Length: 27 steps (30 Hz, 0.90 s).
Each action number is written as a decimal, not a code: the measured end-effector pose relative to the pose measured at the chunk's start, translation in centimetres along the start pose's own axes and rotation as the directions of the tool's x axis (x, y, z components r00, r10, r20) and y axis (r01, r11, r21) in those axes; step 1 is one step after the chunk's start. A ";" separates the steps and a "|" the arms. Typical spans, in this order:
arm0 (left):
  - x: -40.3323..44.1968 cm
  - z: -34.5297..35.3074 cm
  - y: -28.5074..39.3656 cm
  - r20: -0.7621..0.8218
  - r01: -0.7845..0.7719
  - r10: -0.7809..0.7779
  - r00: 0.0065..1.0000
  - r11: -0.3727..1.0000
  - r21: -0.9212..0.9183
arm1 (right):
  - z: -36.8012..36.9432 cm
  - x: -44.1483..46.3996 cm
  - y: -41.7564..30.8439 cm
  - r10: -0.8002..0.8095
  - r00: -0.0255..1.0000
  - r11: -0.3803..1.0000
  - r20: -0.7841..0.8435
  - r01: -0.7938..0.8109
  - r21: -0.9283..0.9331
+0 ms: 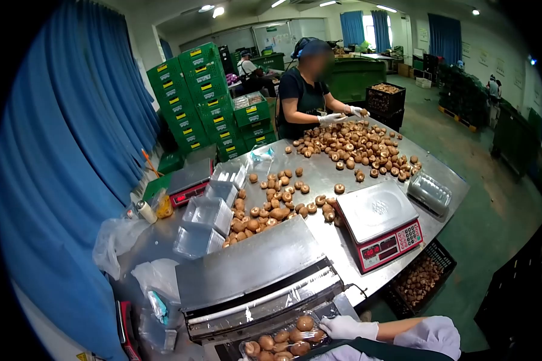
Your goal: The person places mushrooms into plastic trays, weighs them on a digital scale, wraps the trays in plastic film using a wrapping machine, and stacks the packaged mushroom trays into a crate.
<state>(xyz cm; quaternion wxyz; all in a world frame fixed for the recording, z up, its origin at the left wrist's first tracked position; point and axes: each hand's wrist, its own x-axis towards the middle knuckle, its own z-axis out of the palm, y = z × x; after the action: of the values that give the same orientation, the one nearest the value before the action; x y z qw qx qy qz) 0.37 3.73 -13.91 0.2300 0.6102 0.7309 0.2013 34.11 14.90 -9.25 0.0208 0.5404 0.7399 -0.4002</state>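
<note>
At the bottom of the head view, my right hand (348, 328), in a white glove, is closed at the right edge of a film-covered tray of mushrooms (283, 342). The brown caps show through shiny clear plastic. Directly beyond the tray stands a film-wrapping machine (253, 271) with a metal cover and a white roller across its front. My left hand is out of view. A dark green apron and a pale sleeve cover part of the lower edge.
A scale (379, 222) stands to the right, beside a clear container (429, 194). Loose mushrooms (355, 144) are heaped across the metal table (325, 180). Empty clear trays (208, 213) sit left. A co-worker (307, 90) handles mushrooms opposite. A crate (451, 260) stands below the right edge.
</note>
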 end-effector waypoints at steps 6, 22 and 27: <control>1.1 0.0 -3.7 -0.075 -0.011 0.002 0.997 0.993 -0.120 | -3.5 0.9 0.1 -0.174 0.984 0.984 -0.035 0.175 0.029; 0.4 -4.1 11.7 0.064 -0.184 0.209 0.976 0.944 -0.272 | 4.4 1.5 1.6 -0.412 0.860 0.513 -0.301 0.492 0.703; 0.9 -3.7 14.4 0.172 -0.209 0.291 0.941 0.900 -0.382 | -2.5 3.2 -4.0 -0.419 0.828 0.080 -0.372 0.441 0.894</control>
<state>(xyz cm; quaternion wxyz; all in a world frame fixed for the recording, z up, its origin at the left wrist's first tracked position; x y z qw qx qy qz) 9.59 7.08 -2.66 0.3905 0.6659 0.5663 0.2887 30.52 18.52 -6.73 -0.4392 0.1968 0.4571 -0.7480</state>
